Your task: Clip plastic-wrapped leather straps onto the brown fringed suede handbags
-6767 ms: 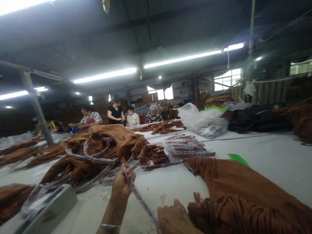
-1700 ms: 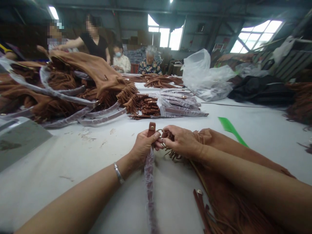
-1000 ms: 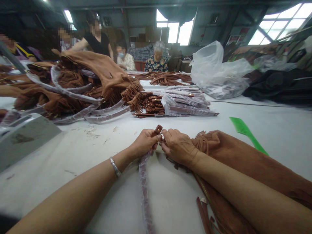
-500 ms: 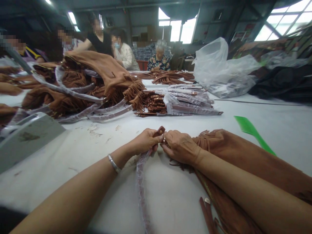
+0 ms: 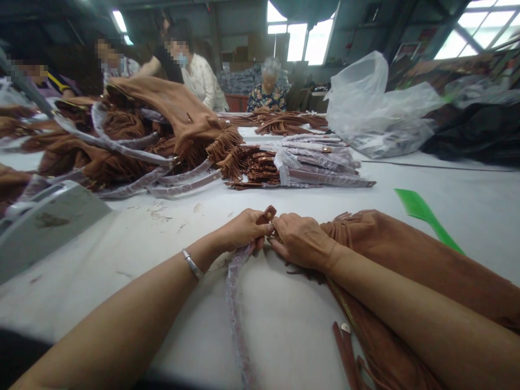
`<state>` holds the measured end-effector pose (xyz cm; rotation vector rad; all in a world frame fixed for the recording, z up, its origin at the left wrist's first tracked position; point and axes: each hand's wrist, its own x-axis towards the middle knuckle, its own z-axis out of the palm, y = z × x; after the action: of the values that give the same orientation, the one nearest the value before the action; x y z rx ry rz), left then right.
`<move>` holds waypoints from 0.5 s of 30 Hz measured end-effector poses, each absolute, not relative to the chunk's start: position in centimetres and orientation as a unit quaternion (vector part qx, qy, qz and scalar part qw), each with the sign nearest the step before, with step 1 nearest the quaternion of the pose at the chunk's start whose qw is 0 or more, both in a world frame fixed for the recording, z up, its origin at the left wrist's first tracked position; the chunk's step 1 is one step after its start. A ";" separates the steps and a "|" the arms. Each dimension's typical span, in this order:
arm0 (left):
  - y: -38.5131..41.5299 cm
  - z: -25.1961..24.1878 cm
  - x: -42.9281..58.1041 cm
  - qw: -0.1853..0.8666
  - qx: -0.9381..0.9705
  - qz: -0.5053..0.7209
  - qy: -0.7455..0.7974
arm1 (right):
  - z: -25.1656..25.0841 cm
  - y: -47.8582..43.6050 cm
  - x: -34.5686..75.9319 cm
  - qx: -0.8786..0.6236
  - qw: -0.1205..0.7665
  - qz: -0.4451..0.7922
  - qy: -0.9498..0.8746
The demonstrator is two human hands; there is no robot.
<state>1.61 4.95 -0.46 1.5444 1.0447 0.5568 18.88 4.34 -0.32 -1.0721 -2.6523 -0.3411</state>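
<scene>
My left hand (image 5: 246, 230) is closed on the end of a brown bag strap (image 5: 235, 303). Clear plastic wraps the strap's length, which hangs down toward the table's near edge; its bare tip with a gold stud pokes up above my thumb. Fingertips of my right hand (image 5: 300, 238) pinch close against the left ones, at a small metal part on the near corner of a brown suede bag (image 5: 390, 238). What exactly sits between those fingers is hidden. The bag lies flat under my right forearm, with fringe and a gold zipper along its edge.
A green comb (image 5: 430, 216) lies beyond the bag. Wrapped straps (image 5: 317, 168) are bundled ahead, with piled fringed bags (image 5: 170, 108) to their left. A grey stand (image 5: 49, 233) is at left, a clear plastic bag (image 5: 374, 114) at back right. Several people work across the table.
My hands stay together at the strap end with hardly any movement. The view has shifted slightly. Across the table, a masked person in white has leaned to the left.
</scene>
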 end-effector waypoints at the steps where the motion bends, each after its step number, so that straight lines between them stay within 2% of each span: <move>1: 4.9 -0.5 1.7 0.567 0.647 0.247 0.446 | -0.2 4.3 18.9 -0.377 0.136 -0.100 -0.911; 5: 4.6 -0.5 1.9 0.577 0.611 0.313 0.441 | 0.1 4.2 19.4 -0.388 0.150 -0.004 -0.909; 11: 4.7 -0.6 1.9 0.574 0.590 0.331 0.461 | -1.2 4.0 19.5 -0.360 0.202 -0.134 -0.901; 15: 4.5 -0.5 2.0 0.565 0.602 0.330 0.458 | -1.4 4.1 19.2 -0.374 0.209 -0.122 -0.895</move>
<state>2.04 4.45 -0.54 1.4155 1.0770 0.7750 19.16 4.15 -1.38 -1.0414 -2.4894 -0.3392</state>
